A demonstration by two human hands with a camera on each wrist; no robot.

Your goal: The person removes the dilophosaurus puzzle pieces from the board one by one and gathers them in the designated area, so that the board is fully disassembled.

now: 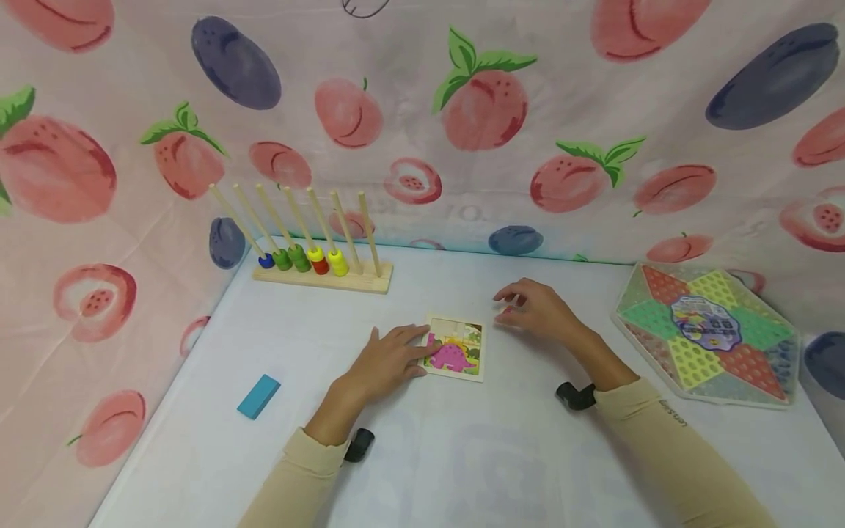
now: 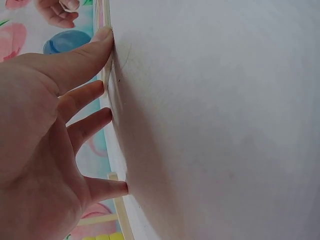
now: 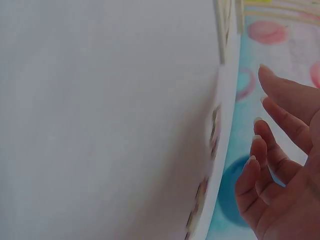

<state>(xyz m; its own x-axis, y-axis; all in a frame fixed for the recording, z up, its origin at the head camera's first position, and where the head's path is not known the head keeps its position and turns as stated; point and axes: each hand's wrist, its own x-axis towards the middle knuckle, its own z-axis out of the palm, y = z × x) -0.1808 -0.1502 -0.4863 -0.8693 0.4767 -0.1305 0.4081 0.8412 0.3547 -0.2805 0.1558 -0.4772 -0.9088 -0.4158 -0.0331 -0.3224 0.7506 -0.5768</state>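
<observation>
A small square wooden picture puzzle [image 1: 457,361] with a pink dinosaur lies on the white table; the upper left of its tray shows bare wood. My left hand [image 1: 389,363] rests at its left side with fingers spread. One finger lies over the picture and the thumb touches the edge, as the left wrist view also shows. To the right of the puzzle my right hand [image 1: 538,312] hovers with loosely bent fingers and nothing visible between them. Below that hand, in the right wrist view, thin patterned flat pieces [image 3: 214,131] lie on the table, blurred and seen edge-on.
A wooden peg rack [image 1: 323,279] with coloured beads stands at the back left. Nearer on the left lies a blue block [image 1: 259,397]. A hexagonal board [image 1: 709,334] with coloured triangles lies at the right. Fruit-patterned cloth [image 1: 409,110] hangs behind the table.
</observation>
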